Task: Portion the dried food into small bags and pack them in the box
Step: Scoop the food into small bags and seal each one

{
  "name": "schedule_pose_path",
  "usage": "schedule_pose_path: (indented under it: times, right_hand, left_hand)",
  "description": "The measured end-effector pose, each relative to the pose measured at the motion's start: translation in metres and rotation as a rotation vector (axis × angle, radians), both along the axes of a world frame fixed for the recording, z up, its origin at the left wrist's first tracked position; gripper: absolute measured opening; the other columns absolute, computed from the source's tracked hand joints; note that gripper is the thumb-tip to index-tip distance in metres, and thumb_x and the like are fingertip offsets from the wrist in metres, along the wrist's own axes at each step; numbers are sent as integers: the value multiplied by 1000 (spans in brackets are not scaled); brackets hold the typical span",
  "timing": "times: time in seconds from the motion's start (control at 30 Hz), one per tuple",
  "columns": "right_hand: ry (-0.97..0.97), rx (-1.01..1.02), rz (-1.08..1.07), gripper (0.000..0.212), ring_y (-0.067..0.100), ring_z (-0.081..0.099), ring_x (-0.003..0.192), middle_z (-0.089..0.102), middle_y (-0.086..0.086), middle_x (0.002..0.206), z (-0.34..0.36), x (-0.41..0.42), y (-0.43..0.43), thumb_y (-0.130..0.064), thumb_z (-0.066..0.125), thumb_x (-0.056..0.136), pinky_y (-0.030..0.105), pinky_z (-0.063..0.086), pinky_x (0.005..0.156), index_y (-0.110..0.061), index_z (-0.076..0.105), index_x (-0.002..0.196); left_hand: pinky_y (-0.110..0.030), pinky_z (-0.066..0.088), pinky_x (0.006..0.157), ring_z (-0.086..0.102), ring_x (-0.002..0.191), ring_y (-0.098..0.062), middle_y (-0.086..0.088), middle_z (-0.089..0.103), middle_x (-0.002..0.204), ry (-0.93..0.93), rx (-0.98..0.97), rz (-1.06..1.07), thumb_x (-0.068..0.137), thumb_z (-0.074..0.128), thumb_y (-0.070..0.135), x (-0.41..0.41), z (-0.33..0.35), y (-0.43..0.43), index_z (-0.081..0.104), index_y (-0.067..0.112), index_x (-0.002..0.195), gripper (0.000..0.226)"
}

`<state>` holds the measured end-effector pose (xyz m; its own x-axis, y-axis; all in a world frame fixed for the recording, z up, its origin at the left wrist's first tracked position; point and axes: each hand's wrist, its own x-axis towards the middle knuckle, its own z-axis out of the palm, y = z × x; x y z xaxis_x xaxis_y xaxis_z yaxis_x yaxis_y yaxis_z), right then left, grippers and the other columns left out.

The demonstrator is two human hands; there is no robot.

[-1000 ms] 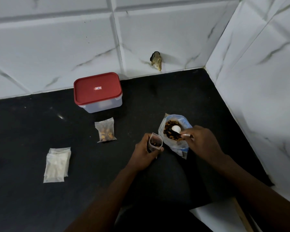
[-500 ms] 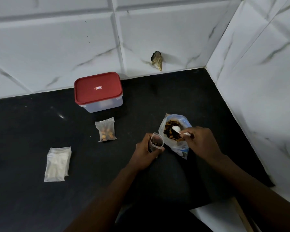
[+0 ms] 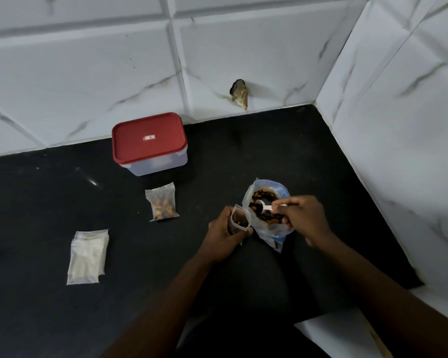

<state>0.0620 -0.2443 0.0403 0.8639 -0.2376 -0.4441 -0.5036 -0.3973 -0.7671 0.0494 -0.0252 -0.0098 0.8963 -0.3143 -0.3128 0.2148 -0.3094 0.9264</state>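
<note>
My left hand [image 3: 221, 235] grips a small clear bag [image 3: 239, 219], held upright with its mouth open and a little dried food inside. Just right of it stands a larger open plastic bag [image 3: 274, 227] of brown dried food. My right hand [image 3: 304, 219] pinches the handle of a white plastic spoon [image 3: 263, 205], whose bowl dips into that food. A filled small bag [image 3: 162, 205] lies flat on the black counter. The box [image 3: 150, 146], clear with a red lid, is closed and sits near the back wall.
A stack of empty small bags [image 3: 87, 255] lies at the left on the black counter [image 3: 49, 202]. White tiled walls close the back and the right side. A damaged spot [image 3: 239, 94] marks the back wall. A white surface [image 3: 331, 334] shows at bottom right.
The spoon has tilted and dipped lower into the dried food of the large bag. My left hand keeps the small bag almost still beside it.
</note>
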Motion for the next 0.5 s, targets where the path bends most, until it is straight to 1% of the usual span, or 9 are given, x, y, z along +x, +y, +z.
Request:
schedule_pose_path:
  times: [0.1, 0.2, 0.27, 0.37, 0.43, 0.5]
  right_hand:
    - [30, 107, -78, 10, 9, 67, 66, 76, 4, 87, -1, -1, -4, -14, 73, 89, 20, 54, 59, -21, 76, 97]
    - [59, 178, -150, 13, 10, 69, 62, 76, 7, 82, -3, -1, 5, -12, 72, 90, 21, 53, 58, -16, 75, 102]
    - [63, 203, -166, 13, 10, 69, 60, 76, 7, 80, -4, -2, 9, -11, 71, 91, 20, 53, 57, -15, 74, 103]
    - [89, 243, -198, 12, 9, 67, 60, 76, 8, 86, 0, -6, 4, -10, 70, 91, 21, 53, 57, -14, 74, 102]
    - [101, 303, -266, 11, 10, 65, 63, 75, 8, 90, 3, -8, 0, -8, 69, 91, 22, 53, 59, -13, 74, 100]
    - [111, 377, -335, 11, 10, 68, 64, 75, 7, 91, 5, -7, 3, -7, 69, 91, 22, 54, 59, -13, 74, 100]
  left_hand:
    - [-20, 52, 91, 65, 110, 3, 10, 68, 119, 3, 1, -5, 91, 76, 22, 0, -1, 1, 58, 25, 124, 38]
    - [-26, 54, 96, 65, 112, 0, 9, 68, 120, 21, -8, -22, 91, 76, 23, 0, -2, 1, 58, 27, 124, 37]
    - [-27, 54, 97, 65, 112, 1, 10, 69, 120, 17, -6, -29, 91, 76, 24, 1, -2, 1, 58, 28, 124, 37]
    - [-26, 53, 95, 65, 110, 2, 11, 68, 119, 15, 10, -34, 92, 76, 26, 1, -1, 1, 58, 28, 124, 37]
    - [-29, 55, 97, 65, 110, 1, 11, 68, 120, 17, 12, -30, 91, 76, 27, 1, -3, 1, 59, 29, 123, 37]
    - [-32, 56, 98, 66, 110, 0, 10, 69, 119, 21, 6, -27, 90, 77, 26, 1, -2, 1, 59, 28, 122, 37]
